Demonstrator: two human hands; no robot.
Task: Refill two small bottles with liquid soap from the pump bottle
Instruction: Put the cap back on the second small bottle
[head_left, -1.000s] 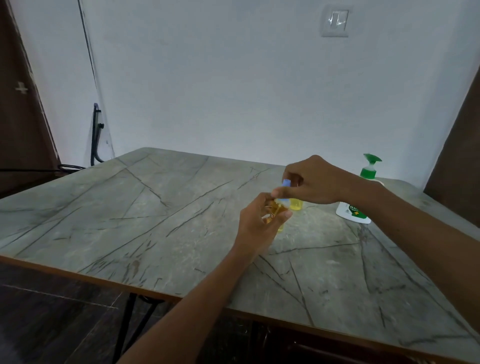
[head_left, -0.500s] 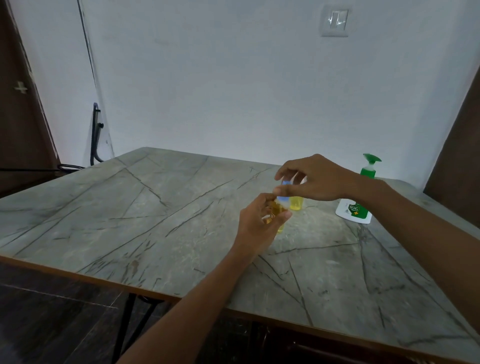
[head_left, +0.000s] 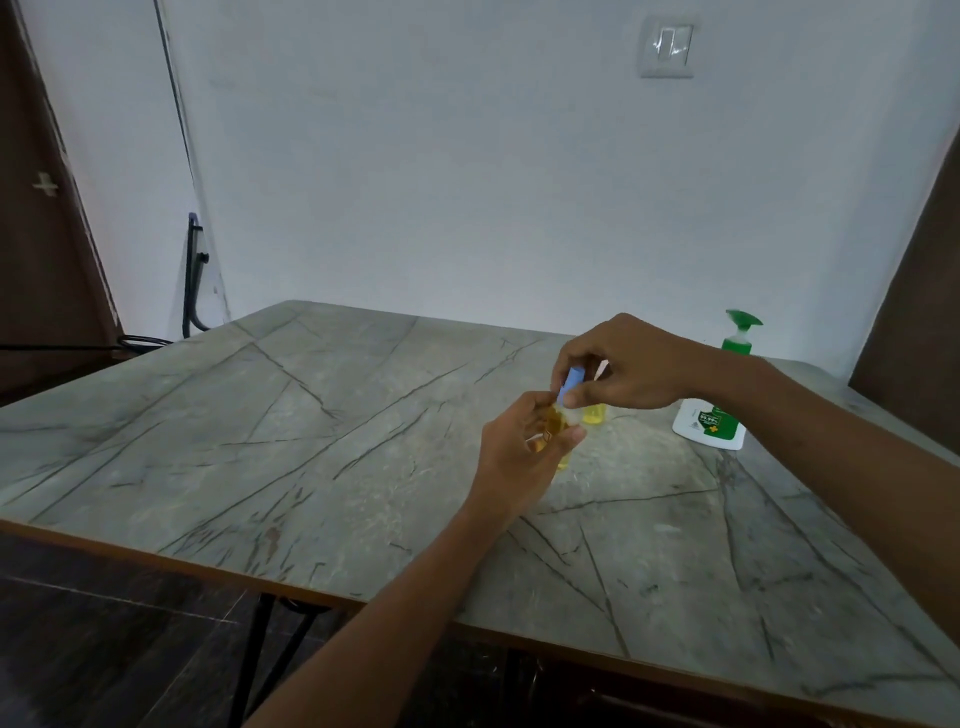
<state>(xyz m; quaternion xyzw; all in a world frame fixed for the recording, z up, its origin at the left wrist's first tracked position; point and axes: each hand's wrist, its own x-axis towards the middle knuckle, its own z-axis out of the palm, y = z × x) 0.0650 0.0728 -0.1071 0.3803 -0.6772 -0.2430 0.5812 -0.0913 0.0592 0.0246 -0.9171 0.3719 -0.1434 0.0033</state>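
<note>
My left hand (head_left: 519, 457) grips a small clear bottle (head_left: 557, 431) of yellow-amber liquid, held just above the table. My right hand (head_left: 631, 364) pinches the bottle's blue cap (head_left: 570, 382) at its top; I cannot tell whether the cap sits on the neck. A second small bottle (head_left: 594, 413) with yellow liquid stands on the table right behind, mostly hidden by my right hand. The white pump bottle (head_left: 709, 423) with a green pump head (head_left: 740, 332) stands at the right, partly behind my right forearm.
The grey marble-patterned table (head_left: 311, 441) has a wooden edge along the front. A white wall with a light switch (head_left: 668, 47) rises behind it. Dark doors flank both sides, and a black metal frame (head_left: 193, 280) leans at the far left corner.
My right hand loosened on the blue cap half a second ago and now pinches it again; the cap is tilted and slightly higher. My left hand kept the bottle in place.
</note>
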